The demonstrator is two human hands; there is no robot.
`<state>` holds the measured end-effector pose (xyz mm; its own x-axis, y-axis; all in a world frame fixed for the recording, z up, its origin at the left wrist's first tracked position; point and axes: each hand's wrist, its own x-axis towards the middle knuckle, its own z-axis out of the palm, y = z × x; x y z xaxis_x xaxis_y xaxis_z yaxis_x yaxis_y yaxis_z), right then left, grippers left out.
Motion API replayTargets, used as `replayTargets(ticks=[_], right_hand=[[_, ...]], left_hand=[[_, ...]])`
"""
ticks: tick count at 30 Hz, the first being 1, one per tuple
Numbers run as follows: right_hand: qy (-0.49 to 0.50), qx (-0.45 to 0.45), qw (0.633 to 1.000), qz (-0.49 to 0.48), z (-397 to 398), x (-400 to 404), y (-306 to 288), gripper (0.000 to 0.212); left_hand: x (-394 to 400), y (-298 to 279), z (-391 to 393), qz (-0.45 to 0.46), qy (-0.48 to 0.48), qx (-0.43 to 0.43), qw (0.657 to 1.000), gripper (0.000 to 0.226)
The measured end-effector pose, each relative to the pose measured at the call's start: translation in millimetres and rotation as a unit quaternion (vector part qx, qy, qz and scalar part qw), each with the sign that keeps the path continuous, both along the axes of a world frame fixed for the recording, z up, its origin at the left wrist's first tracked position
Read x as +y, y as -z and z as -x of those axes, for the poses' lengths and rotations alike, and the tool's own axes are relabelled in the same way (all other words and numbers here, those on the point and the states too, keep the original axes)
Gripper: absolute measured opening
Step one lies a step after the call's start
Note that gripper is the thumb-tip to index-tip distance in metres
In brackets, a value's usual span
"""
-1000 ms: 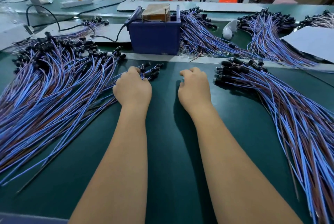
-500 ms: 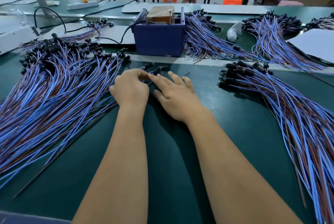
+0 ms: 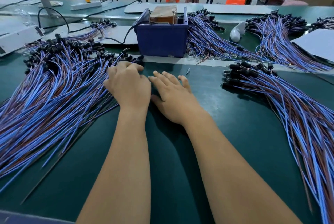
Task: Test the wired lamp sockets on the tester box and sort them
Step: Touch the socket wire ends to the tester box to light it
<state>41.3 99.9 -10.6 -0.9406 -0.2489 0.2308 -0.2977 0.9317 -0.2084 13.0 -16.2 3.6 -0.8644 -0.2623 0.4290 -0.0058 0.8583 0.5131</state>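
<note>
Both my forearms reach forward side by side, my left hand (image 3: 129, 86) palm down with fingers curled at the tips, my right hand (image 3: 173, 95) flat, fingers straight and spread.

I see black lamp sockets on blue and brown wires (image 3: 54, 82) fanned left, smaller sorted bundle (image 3: 271, 93) right, blue plastic tester box (image 3: 161, 41) upright behind

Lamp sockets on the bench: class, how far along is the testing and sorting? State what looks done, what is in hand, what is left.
Done, probably: a smaller bundle lies sorted at the right. In hand: the left hand rests on the edge of the big left pile, fingers curled among its wires, its grip unclear; the right hand lies flat beside it. Nothing is at the blue tester box. Left: that large pile.
</note>
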Motion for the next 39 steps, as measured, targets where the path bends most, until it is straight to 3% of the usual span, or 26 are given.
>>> replayTargets(ticks=[2, 5, 8, 13, 17, 20, 23, 25, 27, 29, 31, 35, 37, 39], right_hand=[[0.037, 0.021, 0.999, -0.007, 0.9, 1.9, -0.3, 0.05], [0.105, 0.051, 0.993, 0.036, -0.3, 9.3, -2.2, 0.046], [0.128, 0.065, 0.986, 0.087, -1.8, 13.2, -2.5, 0.051], [0.128, 0.098, 0.982, 0.095, -1.5, 14.6, -2.2, 0.064], [0.173, 0.155, 0.97, 0.067, -0.3, 21.3, -3.4, 0.044], [0.205, 0.141, 0.943, 0.221, -3.2, 25.0, -6.4, 0.029], [0.277, 0.125, 0.865, 0.399, -3.6, 31.1, -10.8, 0.024], [0.305, 0.111, 0.83, 0.453, -3.5, 34.1, -15.0, 0.018], [0.295, 0.084, 0.814, 0.494, -4.2, 31.8, -20.2, 0.017], [0.248, 0.049, 0.824, 0.506, -6.0, 26.2, -22.0, 0.02], [0.184, 0.019, 0.853, 0.488, -7.2, 19.5, -21.0, 0.018], [0.096, -0.026, 0.897, 0.431, -10.4, 10.9, -19.5, 0.012], [0.058, -0.072, 0.888, 0.45, -13.7, 7.7, -19.4, 0.017], [0.051, -0.077, 0.865, 0.492, -14.9, 6.1, -19.3, 0.018]], left_hand=[[5.5, 0.1, 1.2, 0.011, 0.078, -0.02, 0.997, 0.034], [13.7, 3.4, 4.0, 0.048, 0.087, -0.124, 0.987, 0.038], [18.5, 7.1, 7.7, 0.031, 0.112, -0.115, 0.987, 0.047], [31.2, 7.7, 4.0, -0.047, 0.233, 0.01, 0.971, 0.055], [36.4, 4.3, 0.5, -0.094, 0.244, 0.126, 0.957, 0.047], [44.1, -1.7, -7.2, -0.108, 0.234, 0.236, 0.937, 0.027], [49.5, -7.1, -14.0, -0.174, 0.247, 0.301, 0.904, 0.02], [49.2, -7.5, -15.7, -0.237, 0.265, 0.234, 0.905, 0.022], [47.9, -5.1, -12.7, -0.263, 0.236, 0.121, 0.928, 0.028], [45.4, -2.4, -4.8, -0.305, 0.206, 0.004, 0.93, 0.032], [42.9, -3.8, 2.1, -0.409, 0.191, -0.06, 0.89, 0.029], [37.0, -7.4, 7.0, -0.557, 0.158, -0.005, 0.815, 0.026], [30.8, -5.5, 9.4, -0.608, 0.137, 0.028, 0.781, 0.028], [25.9, -4.5, 10.1, -0.617, 0.131, 0.008, 0.776, 0.031]])
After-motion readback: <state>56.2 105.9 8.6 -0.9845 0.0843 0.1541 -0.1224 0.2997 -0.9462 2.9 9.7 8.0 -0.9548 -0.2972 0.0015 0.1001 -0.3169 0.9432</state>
